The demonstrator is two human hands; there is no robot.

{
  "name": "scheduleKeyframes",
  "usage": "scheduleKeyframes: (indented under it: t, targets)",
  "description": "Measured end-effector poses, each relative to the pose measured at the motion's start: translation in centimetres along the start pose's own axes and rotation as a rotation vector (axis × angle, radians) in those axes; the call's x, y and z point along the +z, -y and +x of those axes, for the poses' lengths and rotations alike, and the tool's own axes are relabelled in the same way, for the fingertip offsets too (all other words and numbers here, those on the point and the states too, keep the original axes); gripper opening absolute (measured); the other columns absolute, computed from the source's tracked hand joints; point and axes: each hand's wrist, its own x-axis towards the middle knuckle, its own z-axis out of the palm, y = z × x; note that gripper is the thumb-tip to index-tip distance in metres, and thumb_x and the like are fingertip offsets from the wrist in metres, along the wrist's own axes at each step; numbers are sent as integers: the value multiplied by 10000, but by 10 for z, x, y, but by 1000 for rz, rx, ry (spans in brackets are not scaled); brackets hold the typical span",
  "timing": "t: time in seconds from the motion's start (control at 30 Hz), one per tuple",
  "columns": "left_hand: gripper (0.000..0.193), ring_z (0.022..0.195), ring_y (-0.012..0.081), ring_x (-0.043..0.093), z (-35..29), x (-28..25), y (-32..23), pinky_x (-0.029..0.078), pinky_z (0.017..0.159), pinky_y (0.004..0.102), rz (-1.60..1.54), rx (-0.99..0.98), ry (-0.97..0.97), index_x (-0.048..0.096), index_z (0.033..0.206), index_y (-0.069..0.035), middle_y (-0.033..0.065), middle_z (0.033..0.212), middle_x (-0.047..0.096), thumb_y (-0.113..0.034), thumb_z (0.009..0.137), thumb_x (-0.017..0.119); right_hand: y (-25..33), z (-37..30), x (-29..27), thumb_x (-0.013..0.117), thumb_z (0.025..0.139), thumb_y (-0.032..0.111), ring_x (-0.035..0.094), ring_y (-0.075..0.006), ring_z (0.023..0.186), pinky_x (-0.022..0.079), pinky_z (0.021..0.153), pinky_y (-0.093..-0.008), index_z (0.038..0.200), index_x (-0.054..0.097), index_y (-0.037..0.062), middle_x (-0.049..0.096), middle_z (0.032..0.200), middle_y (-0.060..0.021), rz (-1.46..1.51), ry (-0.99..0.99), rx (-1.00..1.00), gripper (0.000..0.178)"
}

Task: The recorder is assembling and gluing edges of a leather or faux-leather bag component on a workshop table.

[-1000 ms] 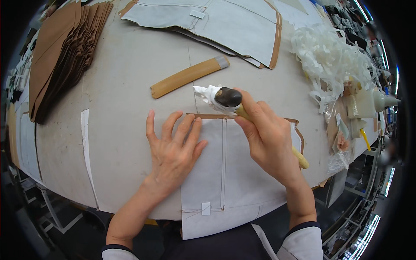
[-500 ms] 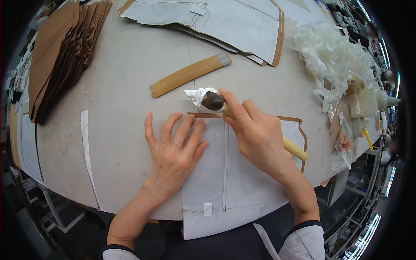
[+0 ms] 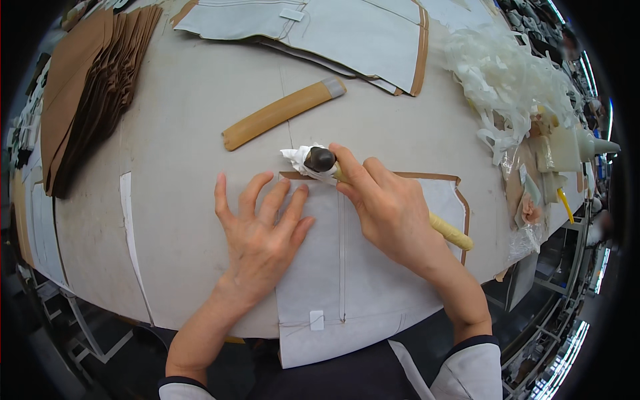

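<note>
In front of me lies a pale panel [image 3: 373, 267] with brown edges, a seam down its middle and a small white tag [image 3: 317, 321]. My right hand [image 3: 393, 207] is wrapped round a hammer with a yellow-wrapped handle [image 3: 451, 233]. Its dark, rounded head [image 3: 320, 159] has crumpled white material round it and sits over the panel's far brown edge; whether it touches cannot be told. My left hand [image 3: 263, 233], fingers spread, rests partly on the panel's left edge and partly on the table. Nothing is in it.
A curved tan strip [image 3: 283, 115] with a grey end lies beyond the hammer. More pale panels [image 3: 347, 37] lie at the far side. Folded brown pieces [image 3: 87, 93] are stacked far left. At right are tangled whitish strips [image 3: 513, 80] and a squeeze bottle [image 3: 565, 152].
The hammer head and my right hand have shifted slightly left along the panel's far edge. My left hand keeps its spread pose; the whole view has drifted a little.
</note>
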Motion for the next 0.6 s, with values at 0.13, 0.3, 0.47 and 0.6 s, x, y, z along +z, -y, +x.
scheduleKeyframes:
  t: [0.13,0.3,0.47,0.6]
  targets:
    - [495,1348,294,516,1,0,-1,155,1244,686,-13,-8,9,731,1297,-129,58,1300,606,-197,820,844,-4,2,-7,734,949,117,633,-252,637,495,530,-395,1476,577,61,565,803,-85,30,-25,40,552]
    - [499,1349,291,515,2,1,-3,141,1247,685,-25,-3,6,725,1316,-152,66,1268,593,-194,831,838,0,-1,-14,729,955,119,624,-263,615,495,526,-398,1469,578,58,573,811,-92,111,-99,55,539]
    - [492,1354,291,514,2,3,-3,130,1251,683,10,16,10,720,1326,-169,85,1254,578,-193,847,829,-12,2,-1,721,965,125,621,-274,604,497,527,-412,1472,576,56,571,821,-96,-35,-52,59,532]
    - [490,1355,292,513,0,4,-4,129,1248,688,21,14,-2,719,1327,-169,91,1255,578,-190,849,827,-4,-3,-7,712,974,131,625,-280,609,504,530,-413,1468,577,53,572,820,-97,71,-116,52,518]
